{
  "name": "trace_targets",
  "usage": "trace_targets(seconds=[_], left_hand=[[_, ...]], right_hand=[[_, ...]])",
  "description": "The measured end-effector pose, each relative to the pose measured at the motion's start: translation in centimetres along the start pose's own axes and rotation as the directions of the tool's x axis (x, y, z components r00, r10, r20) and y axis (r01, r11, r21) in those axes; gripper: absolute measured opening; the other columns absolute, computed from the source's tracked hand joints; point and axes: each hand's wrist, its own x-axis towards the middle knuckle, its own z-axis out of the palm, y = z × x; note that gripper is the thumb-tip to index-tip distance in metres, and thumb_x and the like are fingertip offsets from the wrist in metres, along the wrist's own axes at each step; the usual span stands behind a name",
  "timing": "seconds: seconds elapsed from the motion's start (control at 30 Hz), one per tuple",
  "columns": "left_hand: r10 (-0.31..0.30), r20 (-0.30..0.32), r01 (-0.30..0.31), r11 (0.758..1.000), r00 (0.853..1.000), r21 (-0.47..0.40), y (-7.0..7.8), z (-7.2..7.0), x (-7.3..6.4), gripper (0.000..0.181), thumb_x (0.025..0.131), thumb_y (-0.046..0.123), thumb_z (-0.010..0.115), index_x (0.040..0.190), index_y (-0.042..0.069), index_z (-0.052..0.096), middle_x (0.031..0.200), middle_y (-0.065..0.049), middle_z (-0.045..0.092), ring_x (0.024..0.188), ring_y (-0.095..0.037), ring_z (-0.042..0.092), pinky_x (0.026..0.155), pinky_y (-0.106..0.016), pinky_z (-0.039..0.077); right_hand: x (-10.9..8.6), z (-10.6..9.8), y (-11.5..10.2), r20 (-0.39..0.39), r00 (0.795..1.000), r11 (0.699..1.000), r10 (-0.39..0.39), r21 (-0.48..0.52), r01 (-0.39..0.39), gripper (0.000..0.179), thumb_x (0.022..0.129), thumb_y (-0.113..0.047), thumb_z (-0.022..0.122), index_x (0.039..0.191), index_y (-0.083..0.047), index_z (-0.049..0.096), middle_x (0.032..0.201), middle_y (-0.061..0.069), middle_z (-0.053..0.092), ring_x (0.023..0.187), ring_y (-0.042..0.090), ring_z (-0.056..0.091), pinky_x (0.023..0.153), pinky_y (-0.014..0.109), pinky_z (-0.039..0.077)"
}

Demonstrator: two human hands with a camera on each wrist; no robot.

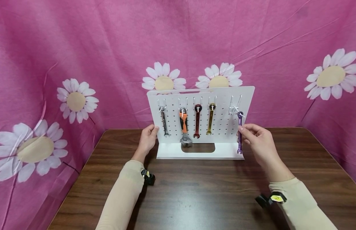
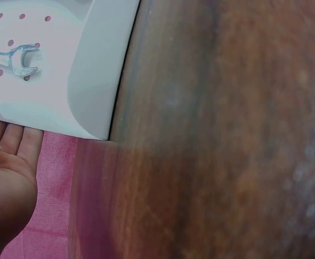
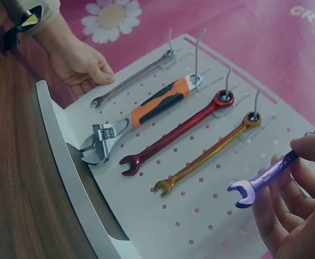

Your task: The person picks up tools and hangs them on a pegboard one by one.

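A white pegboard (image 1: 226, 127) stands upright on the table. My left hand (image 1: 148, 139) grips its left edge, thumb in front and fingers behind. My right hand (image 1: 257, 140) pinches a purple wrench (image 1: 240, 137) between thumb and fingers at the board's right side. The purple wrench's ring end is at the tip of the rightmost hook (image 1: 236, 109), its open jaw pointing down. On other hooks hang a silver wrench (image 1: 164, 123), an adjustable wrench (image 3: 141, 116) with an orange and black handle, a red wrench (image 3: 176, 135) and a gold wrench (image 3: 211, 154).
The board's foot (image 1: 169, 152) has a rounded cutout and rests on the brown wooden table (image 1: 183, 191). Behind the table hangs a pink cloth (image 1: 117, 41) with white daisies. Each wrist wears a black camera strap.
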Motion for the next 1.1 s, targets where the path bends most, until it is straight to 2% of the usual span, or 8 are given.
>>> trace_targets(seconds=[0.1,0.2,0.37,0.53,0.8,0.97,1.1], left_hand=[[0.001,0.001,-0.001,1.000,1.000,-0.004,0.0,0.0,0.0,0.030,0.112,0.013,0.058,0.093,-0.009,0.063,0.064,0.005,0.047,0.073,-0.015,0.051,0.075,-0.027,0.052],[-0.001,0.000,0.001,1.000,1.000,-0.013,0.0,-0.1,-0.1,0.030,0.112,0.013,0.058,0.092,-0.009,0.062,0.064,0.006,0.045,0.072,-0.014,0.050,0.075,-0.027,0.051],[0.000,0.001,0.000,1.000,1.000,-0.019,0.0,-0.1,-0.1,0.030,0.112,0.013,0.058,0.093,-0.009,0.063,0.065,0.003,0.048,0.071,-0.012,0.049,0.071,-0.022,0.049],[-0.005,0.002,0.005,1.000,1.000,-0.020,0.1,-0.1,-0.1,0.028,0.112,0.012,0.058,0.094,-0.009,0.063,0.063,0.008,0.045,0.070,-0.011,0.049,0.072,-0.022,0.050],[-0.024,0.005,0.024,1.000,1.000,-0.015,0.2,-0.1,-0.2,0.030,0.112,0.014,0.058,0.093,-0.008,0.063,0.072,-0.007,0.057,0.075,-0.016,0.052,0.074,-0.026,0.051],[-0.020,0.004,0.020,1.000,1.000,-0.009,0.1,0.0,0.0,0.028,0.112,0.013,0.058,0.094,-0.007,0.064,0.072,-0.006,0.057,0.075,-0.017,0.052,0.075,-0.027,0.051],[-0.021,0.004,0.021,1.000,1.000,-0.014,0.1,0.0,0.1,0.028,0.112,0.013,0.058,0.094,-0.008,0.064,0.073,-0.005,0.057,0.077,-0.019,0.053,0.078,-0.031,0.053]], right_hand=[[0.7,0.2,0.3,0.014,0.999,0.998,0.029,0.057,-0.030,0.019,0.104,-0.012,0.073,0.089,-0.022,0.078,0.079,-0.011,0.073,0.072,0.001,0.066,0.069,0.017,0.058],[1.3,0.2,0.6,0.025,0.998,0.994,0.062,0.085,-0.064,0.014,0.104,-0.016,0.074,0.091,-0.018,0.078,0.082,-0.011,0.073,0.074,0.002,0.066,0.071,0.018,0.059],[2.6,0.3,1.0,0.033,0.993,0.988,0.113,0.101,-0.115,0.017,0.106,-0.019,0.072,0.090,-0.019,0.079,0.083,-0.012,0.074,0.074,0.002,0.068,0.072,0.019,0.060],[3.8,0.5,1.5,0.027,0.987,0.983,0.157,0.091,-0.159,0.018,0.106,-0.021,0.071,0.091,-0.021,0.080,0.084,-0.012,0.076,0.076,0.002,0.070,0.073,0.020,0.061],[4.7,0.8,1.9,0.025,0.973,0.965,0.229,0.129,-0.230,0.019,0.105,-0.026,0.073,0.087,-0.022,0.080,0.082,-0.010,0.077,0.074,0.003,0.068,0.072,0.020,0.061],[5.0,0.5,3.2,0.011,0.974,0.971,0.228,0.075,-0.229,0.018,0.105,-0.029,0.073,0.089,-0.021,0.078,0.083,-0.011,0.079,0.079,0.003,0.073,0.076,0.018,0.062],[4.9,0.2,4.3,-0.016,0.976,0.976,0.216,0.007,-0.216,0.017,0.106,-0.025,0.072,0.089,-0.025,0.077,0.082,-0.014,0.079,0.082,0.000,0.074,0.080,0.016,0.062]])
